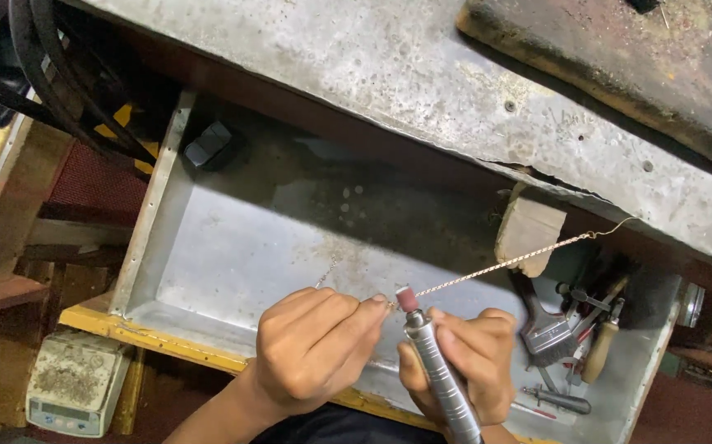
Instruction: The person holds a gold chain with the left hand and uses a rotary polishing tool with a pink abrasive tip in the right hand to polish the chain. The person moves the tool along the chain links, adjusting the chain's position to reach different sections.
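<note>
While the chain [504, 265] is pinched taut in the left hand [311, 345] above the tray [233, 255], the grinder [438, 370], gripped by the right hand [475, 362], is applied at its near end; most links appear unworked.

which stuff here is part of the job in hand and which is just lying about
In use: left hand, right hand, thin chain, rotary handpiece, wooden bench peg.

Lying about: brush, wooden-handled tools, small scale, metal tray.
</note>
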